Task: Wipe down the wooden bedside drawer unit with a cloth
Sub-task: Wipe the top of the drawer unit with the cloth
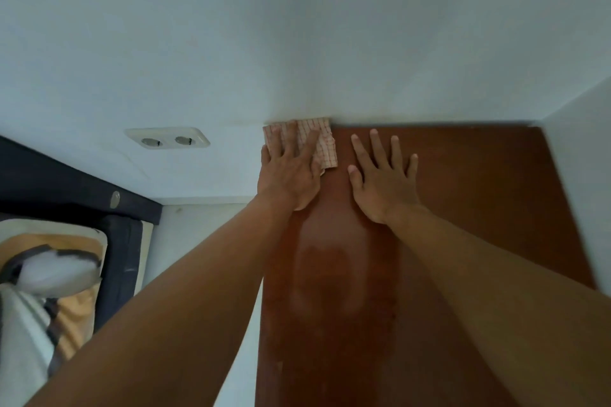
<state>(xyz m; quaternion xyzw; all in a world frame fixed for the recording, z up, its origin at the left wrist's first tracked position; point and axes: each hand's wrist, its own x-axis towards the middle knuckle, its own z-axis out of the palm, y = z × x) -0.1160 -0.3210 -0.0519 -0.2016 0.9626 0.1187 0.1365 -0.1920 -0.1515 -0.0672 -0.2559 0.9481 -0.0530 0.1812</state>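
The reddish-brown wooden top of the bedside drawer unit (463, 208) fills the lower right, seen from above. A pale checked cloth (325, 145) lies on its far left corner, against the wall. My left hand (291, 172) presses flat on the cloth with straight fingers, covering most of it. Just to the right, my right hand (383, 175) rests flat on the bare wood, fingers spread, apart from the cloth. A damp-looking streak runs down the wood between my forearms.
A white wall (297, 43) rises behind the unit, with a double socket (167, 139) to the left. A second wall (588, 175) closes the right side. A dark bed frame (66, 182) with bedding (49, 274) stands at the left, across a strip of pale floor.
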